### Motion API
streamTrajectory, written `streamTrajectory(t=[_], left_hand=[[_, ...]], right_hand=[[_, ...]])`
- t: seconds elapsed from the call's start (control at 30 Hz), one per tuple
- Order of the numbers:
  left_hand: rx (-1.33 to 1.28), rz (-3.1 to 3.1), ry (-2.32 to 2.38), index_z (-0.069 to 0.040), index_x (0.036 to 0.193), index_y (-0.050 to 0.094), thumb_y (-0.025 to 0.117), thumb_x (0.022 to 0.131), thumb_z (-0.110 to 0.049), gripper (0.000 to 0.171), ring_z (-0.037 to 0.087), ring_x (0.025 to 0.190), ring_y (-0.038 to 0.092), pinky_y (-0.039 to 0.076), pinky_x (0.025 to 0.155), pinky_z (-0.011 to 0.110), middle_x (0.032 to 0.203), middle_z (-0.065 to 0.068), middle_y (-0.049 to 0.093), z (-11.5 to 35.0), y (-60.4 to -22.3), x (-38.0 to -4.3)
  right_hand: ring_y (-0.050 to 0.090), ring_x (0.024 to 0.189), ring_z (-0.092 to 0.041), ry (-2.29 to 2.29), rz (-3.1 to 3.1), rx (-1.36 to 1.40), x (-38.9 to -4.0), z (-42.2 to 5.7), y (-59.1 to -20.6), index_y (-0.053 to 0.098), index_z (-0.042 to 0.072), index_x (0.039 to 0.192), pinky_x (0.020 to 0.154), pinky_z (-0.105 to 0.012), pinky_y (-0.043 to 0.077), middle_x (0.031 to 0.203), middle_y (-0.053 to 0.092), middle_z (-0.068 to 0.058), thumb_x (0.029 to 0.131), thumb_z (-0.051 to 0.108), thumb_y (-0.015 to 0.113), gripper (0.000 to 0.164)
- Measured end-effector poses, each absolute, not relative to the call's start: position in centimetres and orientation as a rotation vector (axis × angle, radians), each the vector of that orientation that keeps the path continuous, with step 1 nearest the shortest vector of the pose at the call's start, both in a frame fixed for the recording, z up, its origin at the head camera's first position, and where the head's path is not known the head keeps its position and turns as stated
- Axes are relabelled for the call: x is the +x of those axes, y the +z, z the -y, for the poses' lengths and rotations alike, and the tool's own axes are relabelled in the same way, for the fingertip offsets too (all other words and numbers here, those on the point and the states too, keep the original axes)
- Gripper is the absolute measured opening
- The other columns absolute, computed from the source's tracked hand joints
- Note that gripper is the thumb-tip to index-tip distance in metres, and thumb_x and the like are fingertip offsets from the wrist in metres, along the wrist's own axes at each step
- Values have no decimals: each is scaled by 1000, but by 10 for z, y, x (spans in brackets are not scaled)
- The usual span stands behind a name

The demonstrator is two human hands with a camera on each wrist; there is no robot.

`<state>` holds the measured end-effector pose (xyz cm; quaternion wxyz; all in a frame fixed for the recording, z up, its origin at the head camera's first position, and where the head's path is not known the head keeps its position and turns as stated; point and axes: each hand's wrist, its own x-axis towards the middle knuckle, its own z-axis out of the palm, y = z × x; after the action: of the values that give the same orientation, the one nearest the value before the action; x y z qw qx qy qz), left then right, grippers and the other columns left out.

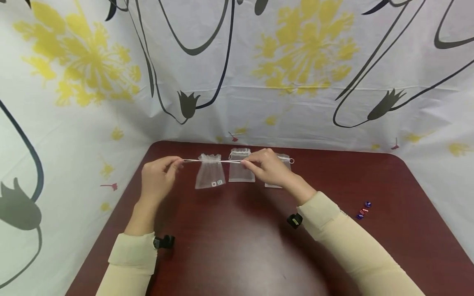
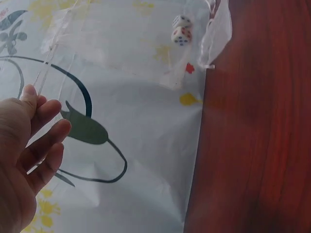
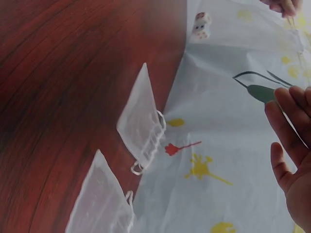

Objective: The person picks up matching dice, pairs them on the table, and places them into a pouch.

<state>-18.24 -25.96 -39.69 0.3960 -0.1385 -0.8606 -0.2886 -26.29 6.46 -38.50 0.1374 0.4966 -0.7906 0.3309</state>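
One sheer white drawstring pouch (image 1: 209, 170) hangs between the person's hands, left of centre toward the far side, lifted off the surface (image 1: 229, 230). Its neck is gathered into a ruffle, and inside, at the lower right corner, sit two white dice (image 2: 181, 36), side by side. The drawstrings (image 1: 230, 161) run out taut from both sides of the neck. The left hand (image 1: 157, 176) has one end pinched between thumb and index finger; the right hand (image 1: 270, 167) grasps the other end the same way.

Two more pouches of the same kind lie on the surface, making three in all: a middle pouch (image 1: 242, 172), just right of the raised one, and a right pouch (image 3: 99, 199), partly hidden by the right hand in the head view. Both have their corded mouths toward the far edge, which runs just behind them.

Well apart, on the right, small shiny pieces (image 1: 363, 211) form a short row, three by count: two blue and one red between them; they are too small to identify. A broad stretch of reddish-brown wood separates them from the right pouch, and another spans the near side between the forearms. The surface's far corners are rounded; a flower-printed cloth (image 1: 237, 61) rises beyond.
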Motion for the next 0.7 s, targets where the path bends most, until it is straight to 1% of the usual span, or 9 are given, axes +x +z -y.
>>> streamTrajectory(t=[0.07,0.2,0.37,0.47,0.53,0.7], left_hand=[[-340,2200,-712,-2,89,78,77,90,-11,9,23,61,70,54,59,42,74,9,74,266,-396,-186],[-338,2228,-655,-2,90,77,76,91,-13,11,25,63,68,53,62,44,74,10,73,278,-394,-191],[-310,2290,-588,-3,92,73,73,93,-14,11,28,64,67,52,63,48,75,10,72,286,-394,-190],[-286,2340,-542,-3,93,71,71,95,-16,12,30,64,66,51,62,49,76,10,72,290,-398,-191],[-276,2378,-517,-4,94,71,70,96,-18,14,30,64,65,51,62,49,75,9,72,292,-402,-193],[-253,2465,-522,-6,95,70,66,100,-23,18,33,68,66,50,65,52,75,9,70,293,-410,-200]], right_hand=[[54,60,-7,971,2299,1433,-267,-58,-390,77,11,85,64,-38,48,80,73,4,100,11,65,19],[53,61,-8,974,2310,1411,-274,-43,-399,78,10,87,67,-34,45,81,73,2,99,12,67,16],[53,62,-10,923,2299,1404,-273,-29,-406,76,8,88,65,-34,46,81,72,-1,98,13,67,15],[59,66,-10,887,2320,1406,-272,-21,-409,78,8,92,67,-34,50,85,73,-1,100,15,65,16],[64,72,-12,858,2332,1398,-272,-17,-410,79,9,94,70,-36,53,88,74,-1,100,17,65,17],[70,79,-18,764,2355,1348,-271,-15,-413,78,8,92,74,-37,56,86,74,-1,100,17,64,19]])
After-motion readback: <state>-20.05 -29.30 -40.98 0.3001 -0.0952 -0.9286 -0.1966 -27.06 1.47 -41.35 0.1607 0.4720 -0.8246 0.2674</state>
